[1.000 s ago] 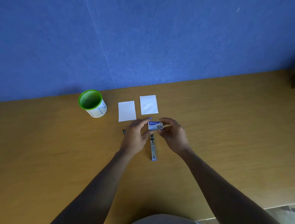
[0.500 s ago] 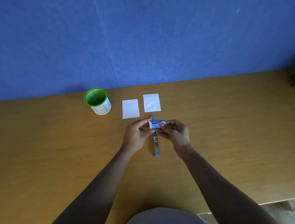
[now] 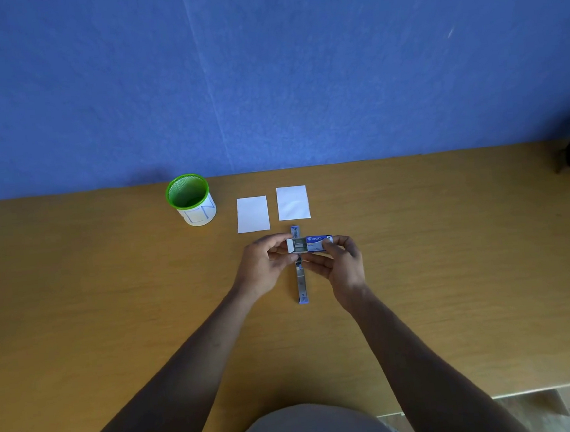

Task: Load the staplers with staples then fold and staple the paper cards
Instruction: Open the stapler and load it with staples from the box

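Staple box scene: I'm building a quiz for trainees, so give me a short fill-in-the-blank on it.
1. Both hands hold the staple box above the opened ____.
2. The number of white paper cards lying on the table is ____.
3. The mesh cup has a ____ rim.

Missing words: stapler; two; green

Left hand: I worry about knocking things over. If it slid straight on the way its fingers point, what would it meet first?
The left hand points right, toward the staple box it already grips; beyond that, the right hand.
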`<state>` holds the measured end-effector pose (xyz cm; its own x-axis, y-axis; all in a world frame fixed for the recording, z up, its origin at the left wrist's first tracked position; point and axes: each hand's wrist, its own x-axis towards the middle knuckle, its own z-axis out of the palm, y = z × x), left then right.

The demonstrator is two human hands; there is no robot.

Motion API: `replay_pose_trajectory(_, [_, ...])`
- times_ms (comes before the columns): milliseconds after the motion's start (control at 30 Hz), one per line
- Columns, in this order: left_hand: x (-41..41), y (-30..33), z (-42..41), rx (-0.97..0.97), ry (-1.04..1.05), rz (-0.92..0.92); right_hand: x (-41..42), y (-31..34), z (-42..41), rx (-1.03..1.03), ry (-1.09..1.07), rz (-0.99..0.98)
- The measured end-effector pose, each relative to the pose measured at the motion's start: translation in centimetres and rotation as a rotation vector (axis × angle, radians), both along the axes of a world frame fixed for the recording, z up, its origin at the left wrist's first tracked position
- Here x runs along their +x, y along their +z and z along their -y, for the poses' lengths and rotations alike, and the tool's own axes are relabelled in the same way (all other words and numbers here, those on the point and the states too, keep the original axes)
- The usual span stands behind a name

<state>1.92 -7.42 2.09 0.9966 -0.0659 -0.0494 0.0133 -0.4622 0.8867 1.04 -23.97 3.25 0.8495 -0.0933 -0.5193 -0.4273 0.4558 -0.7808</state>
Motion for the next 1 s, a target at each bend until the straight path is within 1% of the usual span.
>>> replay_pose_trajectory(67, [-0.1, 0.2, 0.1, 0.000, -0.009, 0.010, -0.1, 0.0, -0.2, 0.008, -0.006, 0.021])
replay_pose_trajectory(267, [-0.4, 0.4, 0.2, 0.031, -0.035, 0.080, -0.4, -0.1, -0.4, -0.073, -0.022, 0.086])
replay_pose_trajectory(400, [-0.4, 0.5, 0.3, 0.102, -0.034, 0.250, -0.4, 0.2, -0.4, -0.089, -0.027, 0.089])
replay_pose_trajectory(467, [-0.1, 0.7, 0.6, 0.180, -0.036, 0.328, -0.4, 0.2, -0.4, -0.097, -0.024, 0.087])
replay_pose_trajectory(567, [0.3, 1.0, 0.9, 0.366, -0.055, 0.387, -0.4, 0.1, -0.5, -0.106, -0.018, 0.087])
replay_pose_trajectory(667, [0.4, 1.5, 1.2, 0.492, -0.070, 0.383, -0.4, 0.1, -0.6, -0.114, -0.017, 0.085])
replay_pose_trajectory(733, [0.5, 1.8, 1.5, 0.528, -0.080, 0.359, -0.4, 0.1, -0.6, -0.110, -0.020, 0.087])
replay_pose_trajectory(833, [0.8, 1.9, 1.7, 0.512, -0.097, 0.332, -0.4, 0.1, -0.5, -0.101, -0.022, 0.086])
replay_pose_trajectory(1000, [0.9, 1.8, 1.8, 0.426, -0.107, 0.305, -0.3, 0.1, -0.4, -0.089, -0.020, 0.087])
